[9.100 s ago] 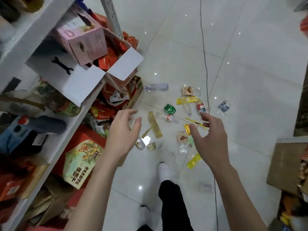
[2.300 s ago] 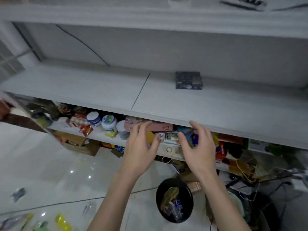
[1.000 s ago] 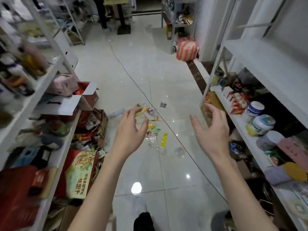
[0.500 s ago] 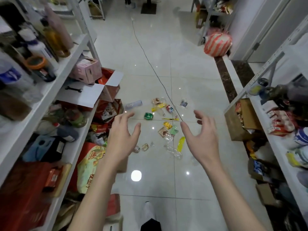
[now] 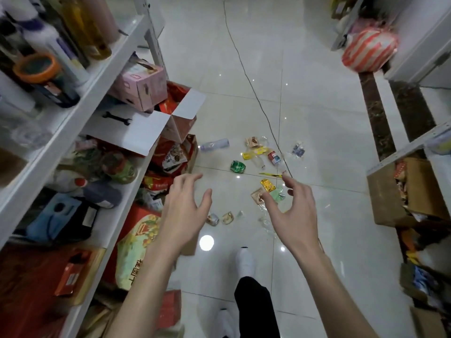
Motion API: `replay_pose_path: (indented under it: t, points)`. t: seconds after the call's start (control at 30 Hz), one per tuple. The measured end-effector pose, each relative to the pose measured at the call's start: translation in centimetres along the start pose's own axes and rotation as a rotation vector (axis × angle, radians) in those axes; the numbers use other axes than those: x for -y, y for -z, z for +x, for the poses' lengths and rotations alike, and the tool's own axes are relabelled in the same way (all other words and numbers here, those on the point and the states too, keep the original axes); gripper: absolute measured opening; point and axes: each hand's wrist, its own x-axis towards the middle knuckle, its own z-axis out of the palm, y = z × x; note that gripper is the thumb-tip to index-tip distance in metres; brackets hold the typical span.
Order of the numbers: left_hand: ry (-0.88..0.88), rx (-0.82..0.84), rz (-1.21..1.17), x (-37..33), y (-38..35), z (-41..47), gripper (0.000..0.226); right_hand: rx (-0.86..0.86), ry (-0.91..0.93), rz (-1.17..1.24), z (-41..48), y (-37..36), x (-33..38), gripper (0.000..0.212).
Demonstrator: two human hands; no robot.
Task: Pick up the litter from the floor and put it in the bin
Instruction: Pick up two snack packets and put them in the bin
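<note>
White glossy tiles form the floor (image 5: pixel 324 132), flanked on the left by a white shelf unit (image 5: pixel 107 69) crammed with bottles and boxes. On the right an open cardboard box (image 5: pixel 383 198) holds loose snack packets, and on the left a carton with white flaps (image 5: pixel 136 132) holds red packets. No bin is in view. The litter (image 5: pixel 255 152) lies scattered on the tiles just beyond both hands, on their far side and roughly between them. The left hand (image 5: pixel 185 213) and right hand (image 5: pixel 292 215) hover palm down, fingers spread and lightly curved, holding nothing. The biggest piece, a clear plastic bottle (image 5: pixel 214 144), lies far left on its side, with its long axis running left to right. A gold wrapper (image 5: pixel 268 185) and a pale green wrapper (image 5: pixel 277 194) sit just past the right fingertips, so the right hand looks better placed for those. A small crushed can (image 5: pixel 212 219) lies nearer the left hand.
</note>
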Motion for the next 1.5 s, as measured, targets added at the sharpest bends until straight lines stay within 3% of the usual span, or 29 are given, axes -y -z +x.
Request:
replay_pose_path:
  t: [0.53,1.07,1.2,1.37,1.5]
  points:
    - [0.154,0.093,0.057,18.3,-22.6,20.5,0.044,0.161,-0.118,-0.117,15.9,-23.3,-23.4,0.056]
    - [0.208,0.166,0.108,41.1,-47.9,21.8,0.038,0.260,-0.085,-0.218,16.5,-42.3,-47.5,0.061]
    - [0.189,0.176,0.200,45.7,-52.9,21.9,0.050,0.281,-0.061,-0.246,16.1,-46.2,-52.3,0.062]
    - [0.162,0.315,0.401,51.1,-56.7,21.6,0.068,0.297,0.011,-0.284,16.0,-51.0,-56.7,0.064]
    - [0.143,0.320,0.425,53.4,-58.3,21.2,0.069,0.324,0.058,-0.290,15.8,-54.2,-58.2,0.066]
